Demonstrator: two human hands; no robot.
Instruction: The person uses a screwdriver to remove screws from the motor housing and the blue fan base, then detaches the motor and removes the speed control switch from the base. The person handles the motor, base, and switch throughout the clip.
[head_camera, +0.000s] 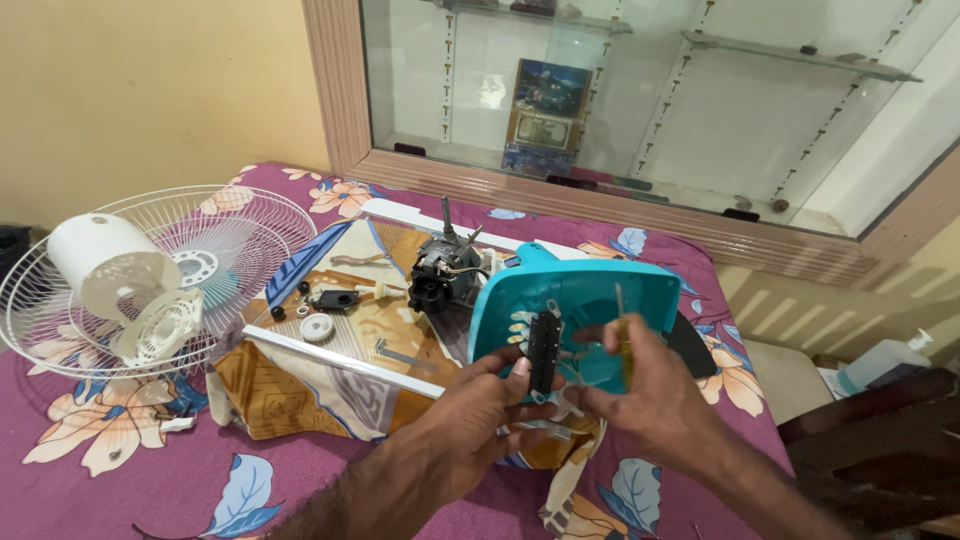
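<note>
A: Light?
B: Bright, soft, even. Seems to come from the upper right; pale streaks slant over the wall (930, 270) there.
A: Shadows?
B: Weak. A faint one under the white fan grille (250, 240) and a darker one beneath the left hand (470, 420).
A: Glare?
B: Hazy reflections across the glass cabinet front (620, 90); the shelves behind look washed out.
A: Sharpness?
B: Centre crisp. Right hand (650, 400) slightly soft. Dark shape at the lower right corner (880, 440) is blurred.
A: Distortion?
B: Wide-angle; the cabinet frame leans near the edges.
</note>
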